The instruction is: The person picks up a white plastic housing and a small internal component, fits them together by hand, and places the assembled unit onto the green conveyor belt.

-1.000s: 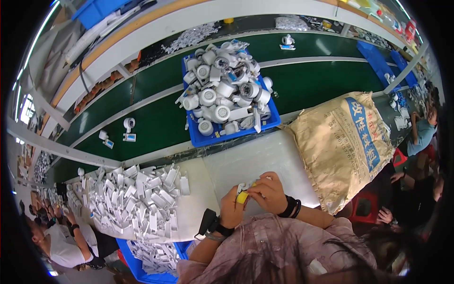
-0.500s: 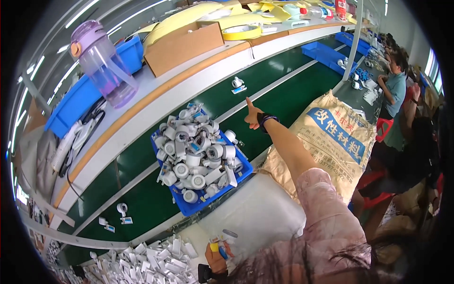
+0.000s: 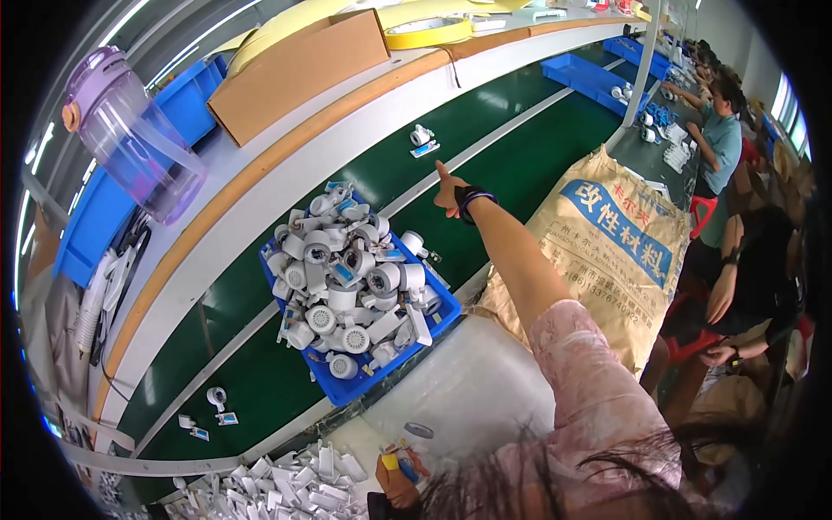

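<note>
Green belt (image 3: 537, 121) lies before you, and on it rests one white round part (image 3: 421, 135), with a flat blue-marked piece (image 3: 425, 150) just beside it, beyond the blue tray (image 3: 342, 393). Your right hand (image 3: 450, 192) is stretched over the belt toward this pair, forefinger out and the other fingers loosely bent; it is apart from both, and I see nothing held in it. Your left hand (image 3: 398, 487), low near your body, has its fingers closed around a small yellow-and-blue piece (image 3: 390, 462); how firmly, I cannot tell. Near that hand, a grey oval piece (image 3: 419, 430) lies on the clear sheet (image 3: 485, 373), and to the left is the heap of white covers (image 3: 282, 485). Please take care with your reach: because the arm is long extended, the fingertips could push the round part away instead of catching it. I cannot tell if a wire joins the pair, so lifting only one could drag the other. The tray is filled above its rim, so a low sleeve might knock parts down. Your arm also passes close over the paper sack (image 3: 589, 260) and may pull its edge. If the left fingers loosen meanwhile, their piece could drop.
</note>
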`<state>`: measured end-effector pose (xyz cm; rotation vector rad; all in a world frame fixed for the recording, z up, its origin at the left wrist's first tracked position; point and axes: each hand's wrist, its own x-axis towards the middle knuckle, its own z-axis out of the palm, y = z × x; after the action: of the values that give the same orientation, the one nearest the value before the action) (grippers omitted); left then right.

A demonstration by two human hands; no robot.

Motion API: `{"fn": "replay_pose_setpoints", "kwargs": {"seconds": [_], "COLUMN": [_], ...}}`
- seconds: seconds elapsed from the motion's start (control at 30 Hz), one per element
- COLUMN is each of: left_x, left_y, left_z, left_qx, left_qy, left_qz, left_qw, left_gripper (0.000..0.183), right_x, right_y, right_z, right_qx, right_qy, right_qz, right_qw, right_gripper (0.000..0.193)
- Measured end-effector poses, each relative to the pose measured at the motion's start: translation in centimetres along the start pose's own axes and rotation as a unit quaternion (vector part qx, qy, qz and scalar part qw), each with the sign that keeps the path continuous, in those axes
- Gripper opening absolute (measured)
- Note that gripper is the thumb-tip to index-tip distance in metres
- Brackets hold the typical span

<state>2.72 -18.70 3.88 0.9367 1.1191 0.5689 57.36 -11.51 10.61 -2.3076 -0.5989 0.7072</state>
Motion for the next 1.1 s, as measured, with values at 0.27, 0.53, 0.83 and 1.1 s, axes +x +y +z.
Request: {"fn": "replay_pose_setpoints", "kwargs": {"seconds": [0.27,0.53,0.83,1.1], "left_x": [0.2,0.9,7.9,20.2], "left_y": [-0.3,-1.4,1.8,6.7], "left_z": [0.4,-0.3,-5.3,-12.5], "left_qx": [-0.01,-0.025,-0.101,-0.148], "left_qy": [-0.065,-0.078,0.027,0.086], "left_qz": [0.024,0.041,0.025,0.115], "left_qw": [0.998,0.996,0.994,0.978], "left_gripper": [0.033,0.033,0.037,0.045], "right_x": [0.0,0.7,-0.6,-0.5], "right_y": [0.1,3.0,8.4,9.8], "right_z": [-0.4,1.6,8.5,12.7], "right_qx": [-0.032,-0.015,-0.189,-0.415], "right_qy": [-0.008,-0.009,-0.138,0.057], "right_qz": [0.024,-0.044,-0.173,-0.373], "right_qw": [0.999,0.999,0.957,0.828], "right_gripper": [0.086,0.077,0.045,0.032]}}
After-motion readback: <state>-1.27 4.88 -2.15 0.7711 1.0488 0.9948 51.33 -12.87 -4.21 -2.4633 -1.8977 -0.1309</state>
